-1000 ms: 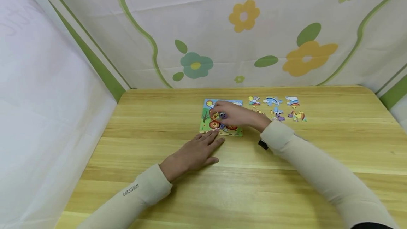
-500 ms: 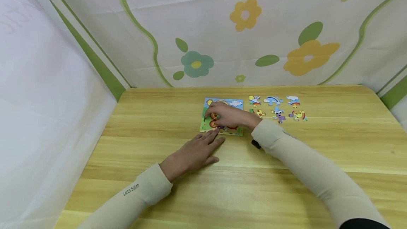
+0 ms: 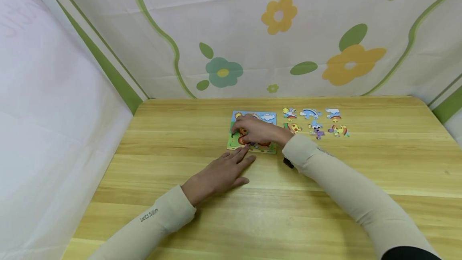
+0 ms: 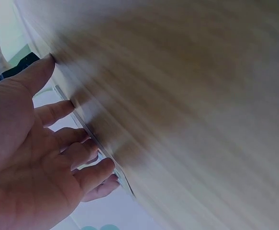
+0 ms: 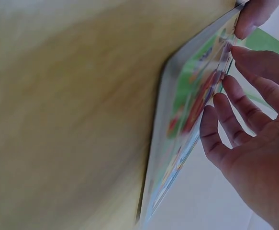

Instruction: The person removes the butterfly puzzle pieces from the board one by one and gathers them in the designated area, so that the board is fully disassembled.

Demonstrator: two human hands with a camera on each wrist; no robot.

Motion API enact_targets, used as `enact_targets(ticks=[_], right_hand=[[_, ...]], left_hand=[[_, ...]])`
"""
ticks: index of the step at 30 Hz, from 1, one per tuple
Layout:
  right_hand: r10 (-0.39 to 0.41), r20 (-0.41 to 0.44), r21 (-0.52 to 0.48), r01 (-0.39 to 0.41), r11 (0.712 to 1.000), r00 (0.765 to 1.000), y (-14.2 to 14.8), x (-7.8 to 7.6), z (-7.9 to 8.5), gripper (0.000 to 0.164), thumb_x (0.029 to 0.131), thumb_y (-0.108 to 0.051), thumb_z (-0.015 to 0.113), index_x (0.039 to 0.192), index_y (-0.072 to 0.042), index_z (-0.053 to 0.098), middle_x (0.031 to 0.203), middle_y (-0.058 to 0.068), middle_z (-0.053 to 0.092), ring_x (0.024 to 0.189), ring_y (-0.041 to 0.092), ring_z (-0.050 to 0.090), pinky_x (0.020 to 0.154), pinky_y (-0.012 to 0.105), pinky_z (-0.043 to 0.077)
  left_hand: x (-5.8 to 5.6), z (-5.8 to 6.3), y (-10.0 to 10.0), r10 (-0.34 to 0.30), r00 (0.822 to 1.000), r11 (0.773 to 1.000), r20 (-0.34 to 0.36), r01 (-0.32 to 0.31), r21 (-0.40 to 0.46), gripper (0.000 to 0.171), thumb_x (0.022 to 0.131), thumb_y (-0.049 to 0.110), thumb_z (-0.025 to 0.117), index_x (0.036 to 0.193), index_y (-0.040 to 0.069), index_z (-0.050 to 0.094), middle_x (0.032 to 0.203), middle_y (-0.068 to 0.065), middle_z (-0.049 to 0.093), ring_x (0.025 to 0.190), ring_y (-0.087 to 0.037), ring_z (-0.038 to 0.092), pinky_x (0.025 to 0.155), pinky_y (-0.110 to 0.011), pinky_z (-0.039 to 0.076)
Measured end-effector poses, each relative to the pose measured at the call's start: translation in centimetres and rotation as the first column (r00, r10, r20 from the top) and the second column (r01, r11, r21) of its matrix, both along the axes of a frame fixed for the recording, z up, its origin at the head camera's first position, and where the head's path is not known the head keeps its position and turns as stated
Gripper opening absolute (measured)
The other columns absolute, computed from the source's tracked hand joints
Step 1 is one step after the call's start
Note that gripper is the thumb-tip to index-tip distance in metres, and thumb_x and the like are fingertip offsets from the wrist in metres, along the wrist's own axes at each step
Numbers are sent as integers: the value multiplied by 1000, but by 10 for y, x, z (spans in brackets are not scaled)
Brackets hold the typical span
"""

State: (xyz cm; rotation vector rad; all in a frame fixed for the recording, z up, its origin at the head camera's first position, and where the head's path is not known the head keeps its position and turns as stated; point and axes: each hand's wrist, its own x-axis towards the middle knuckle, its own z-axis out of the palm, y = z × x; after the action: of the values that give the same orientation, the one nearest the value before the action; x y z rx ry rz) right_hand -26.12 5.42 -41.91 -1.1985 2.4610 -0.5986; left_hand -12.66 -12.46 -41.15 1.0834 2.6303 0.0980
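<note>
A colourful puzzle board (image 3: 268, 118) with a sun, cloud and green ground lies near the back of the table. My left hand (image 3: 221, 173) lies flat with fingers stretched, fingertips at the board's near edge. Over the board's middle is my right hand (image 3: 257, 128), back upward, hiding much of the picture. In the right wrist view the bent right fingers (image 5: 216, 139) are spread, with their tips at the board's surface and no piece showing between them. The left wrist view shows the left fingers (image 4: 95, 175) loosely spread along the board's edge.
Right of the board lie loose puzzle pieces in two rows, among them a rainbow piece (image 3: 310, 114), a cloud piece (image 3: 333, 113) and a purple character piece (image 3: 317, 130). A flower-printed cloth (image 3: 252, 43) hangs behind the wooden table (image 3: 173, 131).
My right hand has shifted slightly left over the board, covering a purple figure seen earlier and uncovering a spotted yellow loose piece. The left hand stays in place.
</note>
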Motion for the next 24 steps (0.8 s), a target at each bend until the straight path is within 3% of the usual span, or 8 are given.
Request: enact_targets(ticks=[10,18,24], right_hand=[[8,39,0,-8,1000,999,-2,-1,1,32,99,-6,71,131,-9,70,133,10,66,130,31,56,119,53,39],[1,66,-9,0,1000,998,-4,0,3,31,98,-6,71,129,-10,70,128,10,65,122,30,57,108,49,46],[-5,67,-4,5,1000,998,-4,-1,2,31,99,-5,71,128,-12,70,132,10,63,125,30,56,107,48,48]], left_hand=[[0,0,0,-4,1000,1000,-6,4,2,69,109,44,54,165,10,33,174,-21,21,160,-36,26,125,-52,35],[1,1,0,-2,1000,1000,2,2,14,68,109,43,54,164,10,33,174,-21,20,161,-36,25,125,-53,35],[1,0,0,-3,1000,1000,-2,3,16,68,109,43,54,164,10,33,174,-21,20,161,-36,25,125,-52,35]])
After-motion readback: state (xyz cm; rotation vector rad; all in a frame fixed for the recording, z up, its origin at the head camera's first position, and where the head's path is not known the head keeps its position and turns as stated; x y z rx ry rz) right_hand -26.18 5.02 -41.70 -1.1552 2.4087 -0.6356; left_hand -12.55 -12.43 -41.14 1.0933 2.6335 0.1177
